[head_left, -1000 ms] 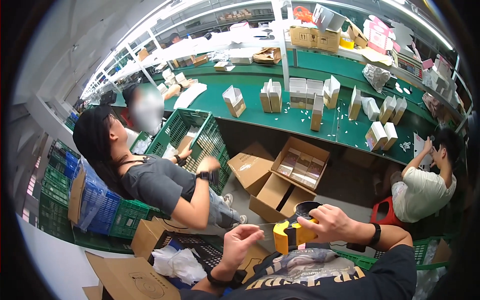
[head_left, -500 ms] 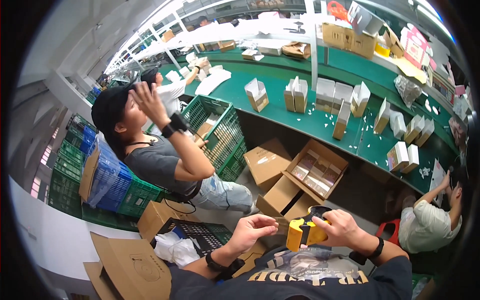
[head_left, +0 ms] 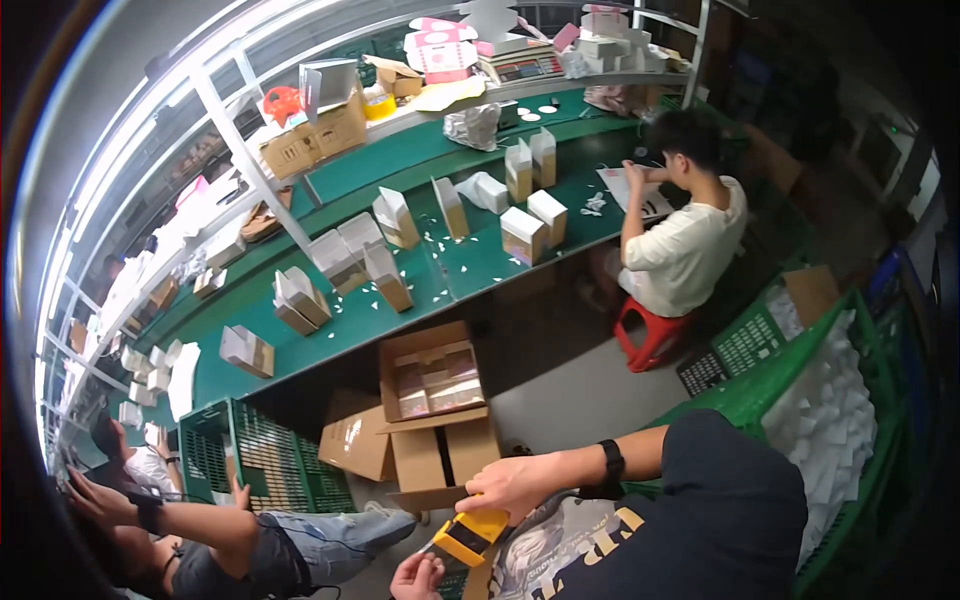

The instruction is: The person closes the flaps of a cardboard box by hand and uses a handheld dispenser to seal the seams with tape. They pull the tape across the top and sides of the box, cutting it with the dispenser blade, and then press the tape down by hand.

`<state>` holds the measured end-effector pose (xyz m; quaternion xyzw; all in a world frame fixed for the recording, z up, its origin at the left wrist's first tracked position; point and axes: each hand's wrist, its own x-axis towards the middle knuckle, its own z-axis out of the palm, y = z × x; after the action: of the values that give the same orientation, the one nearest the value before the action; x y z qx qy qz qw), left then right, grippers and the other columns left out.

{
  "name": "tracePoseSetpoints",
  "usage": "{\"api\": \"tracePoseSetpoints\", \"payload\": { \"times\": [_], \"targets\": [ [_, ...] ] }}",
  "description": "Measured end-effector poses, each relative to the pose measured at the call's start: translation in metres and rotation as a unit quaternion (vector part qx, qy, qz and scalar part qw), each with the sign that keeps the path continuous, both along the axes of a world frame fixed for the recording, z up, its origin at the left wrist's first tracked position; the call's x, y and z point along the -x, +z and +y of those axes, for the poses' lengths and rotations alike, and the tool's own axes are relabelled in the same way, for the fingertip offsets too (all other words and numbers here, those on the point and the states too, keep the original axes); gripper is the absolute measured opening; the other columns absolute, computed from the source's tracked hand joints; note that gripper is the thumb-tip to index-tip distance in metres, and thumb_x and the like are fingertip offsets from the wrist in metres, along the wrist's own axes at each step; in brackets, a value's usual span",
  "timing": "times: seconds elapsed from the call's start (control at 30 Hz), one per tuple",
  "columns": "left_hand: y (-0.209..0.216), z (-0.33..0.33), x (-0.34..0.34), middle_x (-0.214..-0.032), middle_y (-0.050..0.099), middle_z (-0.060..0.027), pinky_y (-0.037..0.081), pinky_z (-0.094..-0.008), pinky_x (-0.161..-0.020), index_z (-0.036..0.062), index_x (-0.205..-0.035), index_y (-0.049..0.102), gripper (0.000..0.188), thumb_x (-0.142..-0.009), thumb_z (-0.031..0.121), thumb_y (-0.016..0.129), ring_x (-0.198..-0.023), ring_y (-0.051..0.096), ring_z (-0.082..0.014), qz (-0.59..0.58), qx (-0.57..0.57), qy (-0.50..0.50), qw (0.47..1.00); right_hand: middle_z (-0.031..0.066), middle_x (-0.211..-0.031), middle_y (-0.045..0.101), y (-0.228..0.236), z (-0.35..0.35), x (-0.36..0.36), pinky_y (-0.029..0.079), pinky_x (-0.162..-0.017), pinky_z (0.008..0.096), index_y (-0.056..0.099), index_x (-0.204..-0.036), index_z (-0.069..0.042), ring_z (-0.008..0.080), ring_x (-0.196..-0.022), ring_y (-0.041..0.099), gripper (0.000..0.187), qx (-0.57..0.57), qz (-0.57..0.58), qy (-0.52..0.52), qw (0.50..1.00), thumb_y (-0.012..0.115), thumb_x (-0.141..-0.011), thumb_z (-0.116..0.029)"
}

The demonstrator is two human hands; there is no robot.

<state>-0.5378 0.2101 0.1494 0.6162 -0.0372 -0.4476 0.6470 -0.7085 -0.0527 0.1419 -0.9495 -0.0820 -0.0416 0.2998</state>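
Note:
My right hand point(head_left: 512, 486) is wrapped round the top of a yellow tape dispenser point(head_left: 466, 542), held low in front of my shirt. At its lower left end, my left hand point(head_left: 418, 577) is closed in a pinch. A short pale strip of tape point(head_left: 431, 547) shows between those fingertips and the dispenser. Just beyond my hands stands a brown carton point(head_left: 470, 452) with a dark gap across its top. Behind that, an open carton point(head_left: 384, 375) holds several small printed boxes.
A green workbench point(head_left: 330, 362) carries several small upright boxes point(head_left: 525, 236) and white scraps. At its right end a co-worker point(head_left: 690, 240) sits on a red stool point(head_left: 650, 345). Another person point(head_left: 225, 540) stands at left by a green crate point(head_left: 205, 440). White pieces point(head_left: 825, 420) fill a green container at right.
My view has swung to the right, bringing the seated co-worker and the white pieces into fuller sight. The tape dispenser has tilted and stays in my right hand, with my left fingers now closer to it.

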Motion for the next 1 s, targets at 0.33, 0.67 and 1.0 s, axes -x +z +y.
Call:
{"api": "tracePoseSetpoints", "payload": {
  "times": [0.33,0.67,1.0],
  "targets": [
    [-0.038,0.014,0.010,-0.102,0.071,-0.0133,0.059,-0.0298,-0.079,-0.0039,-0.121,0.063,0.033,-0.088,-0.008,0.067,-0.087,0.070,-0.0201,-0.005,0.041,-0.087,0.995,0.0165,-0.100,0.061,-0.012,0.052,0.054,0.053,-0.080,0.0446,0.050,-0.133,-0.010,0.0372,-0.094,0.063,0.073,-0.030,0.044,-0.125,0.991,0.079,-0.066,-0.019],
    [-0.029,0.027,0.013,-0.107,0.070,-0.0159,0.061,-0.0303,-0.080,-0.0052,-0.120,0.060,0.030,-0.091,-0.006,0.062,-0.091,0.072,-0.0220,0.019,0.079,-0.121,0.989,0.0159,-0.106,0.061,0.003,0.077,0.076,0.051,-0.087,0.0418,0.049,-0.133,-0.009,0.0355,-0.103,0.061,0.073,-0.047,0.044,-0.167,0.984,0.082,-0.068,-0.017],
    [-0.023,0.019,0.035,-0.110,0.069,-0.0206,0.062,-0.0339,-0.083,-0.0099,-0.121,0.059,0.027,-0.098,0.003,0.056,-0.094,0.072,-0.0265,0.035,0.099,-0.148,0.983,0.0167,-0.115,0.061,-0.024,0.083,0.097,0.051,-0.094,0.0415,0.047,-0.136,-0.008,0.0352,-0.110,0.060,0.076,-0.069,0.055,-0.197,0.976,0.079,-0.067,-0.011]
  ]
}}
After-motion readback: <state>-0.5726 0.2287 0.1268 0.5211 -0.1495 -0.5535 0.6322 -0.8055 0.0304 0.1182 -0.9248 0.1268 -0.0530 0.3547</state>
